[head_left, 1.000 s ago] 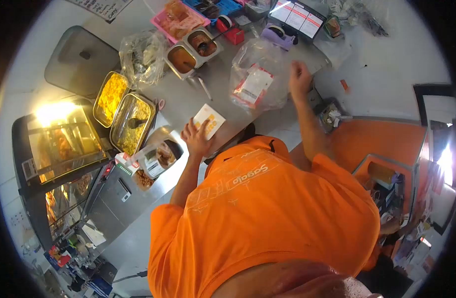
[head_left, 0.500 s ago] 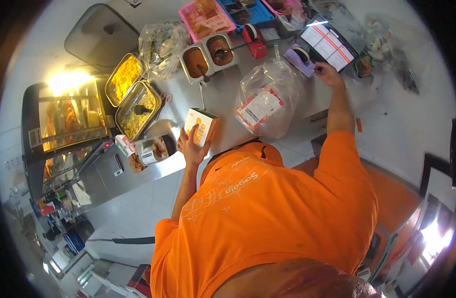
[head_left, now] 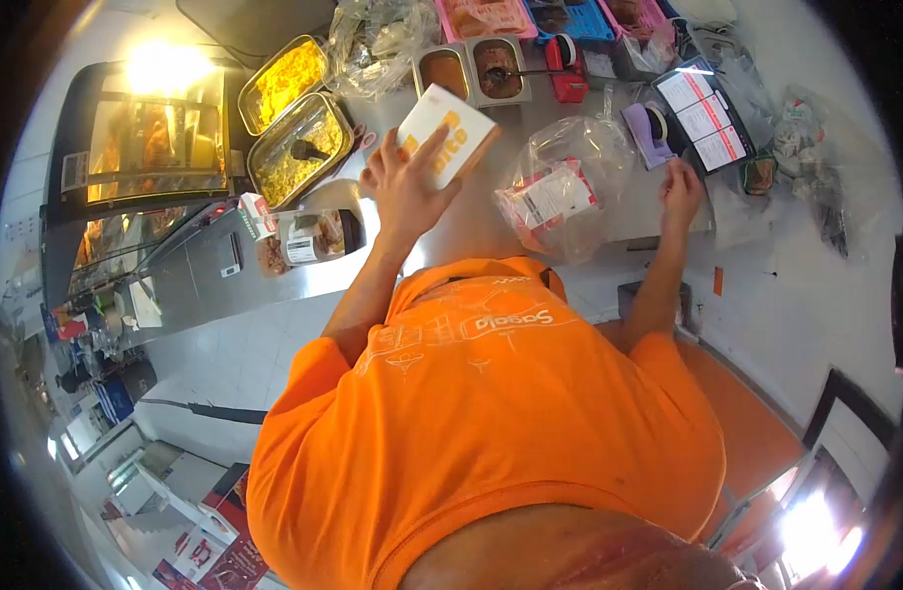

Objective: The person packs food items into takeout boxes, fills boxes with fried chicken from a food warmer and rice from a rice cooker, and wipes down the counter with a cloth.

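My left hand point(head_left: 412, 194) grips a small white and orange cardboard box point(head_left: 434, 110) with yellow lettering, fingers spread over its top. The box is tilted above the metal counter, in front of the sauce pans. My right hand point(head_left: 681, 194) is at the near end of a purple tape dispenser point(head_left: 649, 145), its fingertips pinched together. Anything between them is too small to make out. Between my hands lies a clear plastic bag point(head_left: 609, 147) with a red and white labelled package point(head_left: 558, 200) inside.
Two sauce pans point(head_left: 499, 74), a red tape dispenser point(head_left: 568, 81) and coloured baskets point(head_left: 486, 20) line the back. At left stand rice trays point(head_left: 304, 157), a lit food warmer point(head_left: 142, 143) and a labelled clear container point(head_left: 314, 239). A screen with order text point(head_left: 704, 116) is at right.
My left hand has moved up and forward with the box, which now tilts. My right hand remains by the purple dispenser, its fingers drawn closer together. The camera view has shifted.
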The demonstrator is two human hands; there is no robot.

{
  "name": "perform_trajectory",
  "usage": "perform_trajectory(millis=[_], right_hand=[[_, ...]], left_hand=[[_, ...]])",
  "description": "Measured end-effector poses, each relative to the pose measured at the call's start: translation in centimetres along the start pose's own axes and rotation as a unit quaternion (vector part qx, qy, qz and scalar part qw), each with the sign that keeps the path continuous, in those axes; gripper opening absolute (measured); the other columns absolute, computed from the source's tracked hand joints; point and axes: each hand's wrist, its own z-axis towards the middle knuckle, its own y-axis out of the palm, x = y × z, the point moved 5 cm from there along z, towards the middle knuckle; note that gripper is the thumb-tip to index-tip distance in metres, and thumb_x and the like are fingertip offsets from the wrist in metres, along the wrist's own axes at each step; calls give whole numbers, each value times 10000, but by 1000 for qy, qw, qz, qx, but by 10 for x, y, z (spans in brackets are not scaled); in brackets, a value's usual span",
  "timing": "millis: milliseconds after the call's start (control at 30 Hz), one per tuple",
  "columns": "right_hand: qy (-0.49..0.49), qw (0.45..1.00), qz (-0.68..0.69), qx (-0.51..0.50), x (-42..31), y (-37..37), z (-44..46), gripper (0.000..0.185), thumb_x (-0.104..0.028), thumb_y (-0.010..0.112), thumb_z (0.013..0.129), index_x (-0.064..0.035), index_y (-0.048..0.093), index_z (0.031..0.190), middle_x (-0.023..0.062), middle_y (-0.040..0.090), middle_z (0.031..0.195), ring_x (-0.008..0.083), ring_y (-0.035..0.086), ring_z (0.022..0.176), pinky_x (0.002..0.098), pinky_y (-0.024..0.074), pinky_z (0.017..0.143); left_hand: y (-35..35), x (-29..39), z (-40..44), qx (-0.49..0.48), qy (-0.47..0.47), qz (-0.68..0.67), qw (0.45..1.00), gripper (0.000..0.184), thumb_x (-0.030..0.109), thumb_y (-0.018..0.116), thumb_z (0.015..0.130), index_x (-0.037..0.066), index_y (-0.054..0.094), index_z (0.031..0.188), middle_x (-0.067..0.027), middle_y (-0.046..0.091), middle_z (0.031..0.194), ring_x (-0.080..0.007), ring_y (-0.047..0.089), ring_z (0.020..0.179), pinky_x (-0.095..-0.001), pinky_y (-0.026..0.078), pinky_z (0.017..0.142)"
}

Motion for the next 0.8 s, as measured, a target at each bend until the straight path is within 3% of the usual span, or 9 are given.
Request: perform_trajectory(millis=[67,100,167,333,533,633,667,767,800], right_hand=[[-71,993,6,-91,-91,77,-100,102,-135,649,934,-55,713,930,-23,622,771,52,514,611,248,397,521],[-8,978,64,-196,-109,118,-141,112,-122,656,920,-45,733,944,-5,662,804,73,568,677,267,441,570],[-140,955,-13,-262,-160,186,-205,134,-130,715,877,-29,748,959,56,711,814,105,635,720,295,484,611],[-93,950,-226,-192,-135,218,-213,289,-246,800,842,18,693,794,79,628,623,139,588,565,317,472,570],[-146,988,50,3,-50,203,-238,387,-264,682,948,-39,533,1225,144,650,1066,189,639,916,330,520,699],[99,957,272,-22,-42,166,-231,502,-222,626,975,-87,364,1381,156,580,1252,244,606,1109,376,548,865],[122,913,381,-76,-37,151,-229,481,-202,601,983,-81,405,1405,158,566,1313,267,606,1173,405,541,968],[240,787,512,-245,-51,111,-226,511,-285,557,1004,-84,414,1451,177,482,1439,298,570,1254,401,551,955],[151,846,437,-264,-15,94,-207,533,-341,526,1006,-55,432,1445,199,486,1436,323,570,1258,424,558,954]], left_hand=[[-9,14,4,15,33,30,999,742,432,809,648,454,593,1358,-212,364,1463,-409,365,1266,-594,255,1008],[-13,23,7,25,53,42,997,734,425,807,650,455,597,1353,-206,363,1459,-407,364,1264,-596,250,1005],[-20,39,9,48,91,63,993,710,402,802,657,441,611,1339,-182,369,1442,-401,356,1271,-598,246,999],[-23,45,5,23,122,38,992,705,427,807,669,424,609,1346,-190,363,1461,-408,376,1271,-589,271,995],[14,44,-27,-193,31,-184,963,704,429,796,739,354,571,1402,-225,422,1429,-451,415,1256,-612,338,1027],[20,49,-31,-259,147,-352,887,691,367,762,787,246,544,1432,-235,479,1373,-434,427,1275,-536,357,1079],[20,55,-25,-272,170,-432,843,664,336,734,827,139,529,1427,-239,533,1306,-396,494,1237,-458,383,1082],[72,62,-9,-269,167,-485,815,590,267,693,860,59,535,1389,-219,584,1269,-370,556,1198,-475,394,1068],[94,70,-4,-228,212,-436,845,587,260,697,862,55,533,1387,-208,591,1271,-361,570,1189,-462,417,1030]])
